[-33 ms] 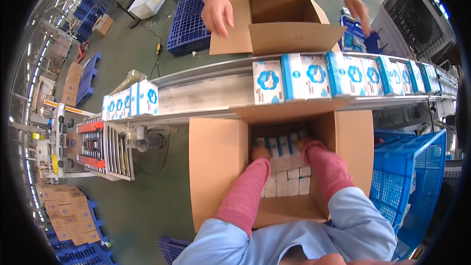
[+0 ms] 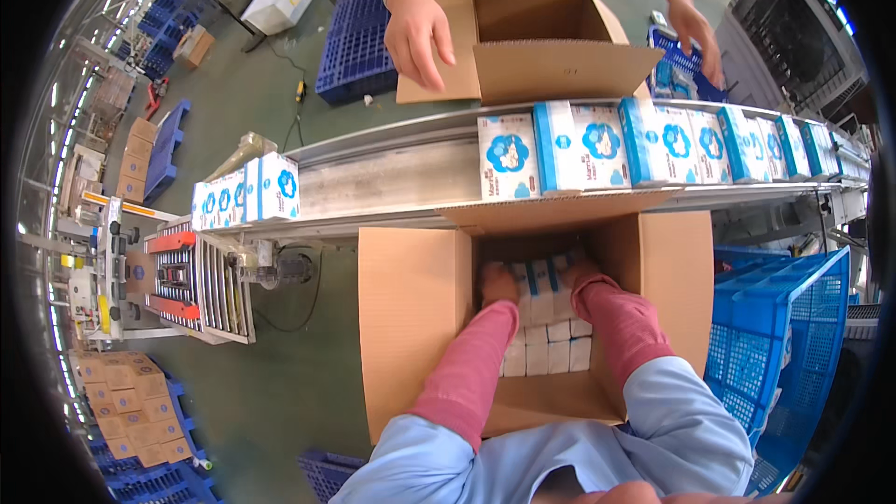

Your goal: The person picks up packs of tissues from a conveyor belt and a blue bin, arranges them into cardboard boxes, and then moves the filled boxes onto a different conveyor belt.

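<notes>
Pink-sleeved forearms reach down into the open cardboard carton (image 2: 420,317), where the left hand (image 2: 499,282) and right hand (image 2: 581,273) press against a group of small blue-and-white packs (image 2: 541,282) at its far wall; whether the fingers clasp them cannot be told. Packs (image 2: 546,350) already cover the carton's floor in rows, so packing seems well begun, though more boxes (image 2: 597,145) wait on the conveyor (image 2: 392,177) beyond.

A single view, worn on the head, looks steeply down and forward through a fisheye lens, so the conveyor (image 2: 392,173) bows and the picture's corners go black. Nearest, at the lower edge, are the wearer's own sleeves reaching into an open carton (image 2: 411,317). Beyond the belt stands a co-worker's carton (image 2: 551,65); floor and a roller stand (image 2: 201,285) lie left.
</notes>
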Demonstrator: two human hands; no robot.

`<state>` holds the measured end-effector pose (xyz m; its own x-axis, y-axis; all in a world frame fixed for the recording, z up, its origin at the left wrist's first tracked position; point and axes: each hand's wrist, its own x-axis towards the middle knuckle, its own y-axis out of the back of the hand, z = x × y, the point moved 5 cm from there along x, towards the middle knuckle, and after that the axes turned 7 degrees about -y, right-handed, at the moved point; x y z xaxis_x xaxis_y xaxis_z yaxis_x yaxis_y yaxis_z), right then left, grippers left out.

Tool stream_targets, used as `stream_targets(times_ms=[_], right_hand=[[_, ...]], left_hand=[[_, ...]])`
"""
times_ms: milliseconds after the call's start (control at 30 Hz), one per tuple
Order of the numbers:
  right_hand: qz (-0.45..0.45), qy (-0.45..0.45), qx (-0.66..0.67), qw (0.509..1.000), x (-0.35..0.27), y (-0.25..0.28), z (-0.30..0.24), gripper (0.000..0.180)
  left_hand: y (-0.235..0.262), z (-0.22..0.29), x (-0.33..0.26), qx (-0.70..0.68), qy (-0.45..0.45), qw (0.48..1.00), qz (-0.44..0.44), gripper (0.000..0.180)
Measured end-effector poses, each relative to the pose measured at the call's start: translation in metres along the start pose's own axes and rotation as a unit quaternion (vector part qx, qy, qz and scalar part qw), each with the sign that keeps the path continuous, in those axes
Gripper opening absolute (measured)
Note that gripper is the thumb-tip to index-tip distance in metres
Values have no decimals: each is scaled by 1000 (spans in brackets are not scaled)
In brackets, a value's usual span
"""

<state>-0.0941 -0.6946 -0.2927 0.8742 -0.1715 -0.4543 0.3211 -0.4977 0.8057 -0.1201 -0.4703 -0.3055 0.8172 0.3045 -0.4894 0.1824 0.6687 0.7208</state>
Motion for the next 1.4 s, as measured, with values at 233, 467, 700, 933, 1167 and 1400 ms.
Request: stream_targets(times_ms=[233,467,700,933,1167,1400], right_hand=[[-129,122,-280,943,14,-24,-28,35],[-274,149,-151,938,-18,20,-72,23],[-560,394,45,728,-206,302,-264,24],[5,218,-297,929,-17,292,-284,40],[19,117,-305,945,-14,235,-311,100],[-289,82,403,864,-38,217,-332,78]], left_hand=[[-4,61,-3,358,-285,874,-162,45],[-20,155,-82,310,-380,732,-473,39],[395,237,-93,-126,-505,846,-113,18],[300,211,11,200,-458,863,71,72],[344,119,62,-365,-303,876,-84,52],[348,86,81,-259,-291,919,-54,29]])
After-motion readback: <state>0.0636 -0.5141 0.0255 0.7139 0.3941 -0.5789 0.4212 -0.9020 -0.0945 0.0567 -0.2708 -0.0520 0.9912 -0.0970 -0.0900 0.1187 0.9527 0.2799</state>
